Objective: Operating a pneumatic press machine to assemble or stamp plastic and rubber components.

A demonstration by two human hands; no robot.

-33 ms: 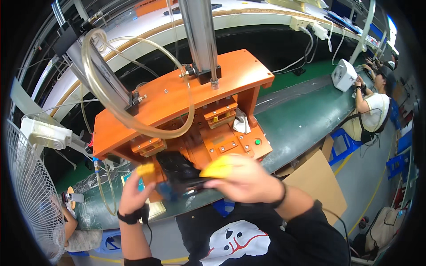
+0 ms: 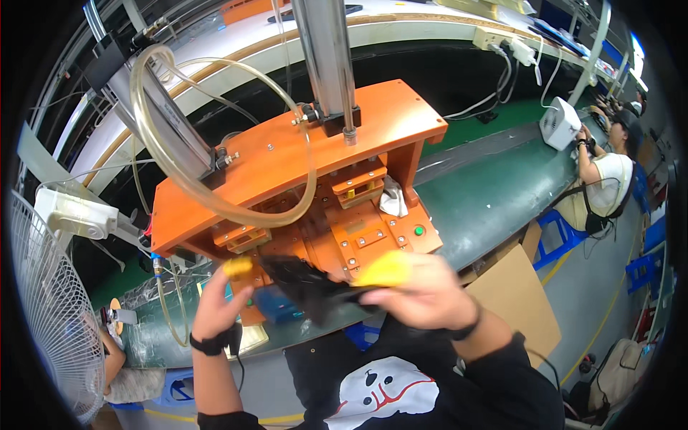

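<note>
My right hand (image 2: pixel 430 297), with yellow coverings on its fingers and a dark band at the wrist, pinches one end of a shiny black sheet-like piece (image 2: pixel 304 279). The piece is smeared by motion, and its exact kind cannot be made out. It hangs in front of an orange press machine (image 2: pixel 236 183). My left hand (image 2: pixel 218 308), also with yellow on a fingertip, is held at the machine's front left edge, thumb and fingers apart, with nothing visible in it. A blue box-like thing (image 2: pixel 278 307) lies between the left hand and the black piece.
A green button (image 2: pixel 419 231) sits on the machine's base, and a white cloth (image 2: pixel 393 198) lies by its right post. A clear hose (image 2: pixel 154 136) loops over the top. A fan guard (image 2: pixel 57 315) stands at left. Further right, a person sits by a white fan (image 2: pixel 559 123).
My right hand has moved a little to the right, drawing the black piece away from my left hand. More of the blue thing shows. The left hand has barely moved.
</note>
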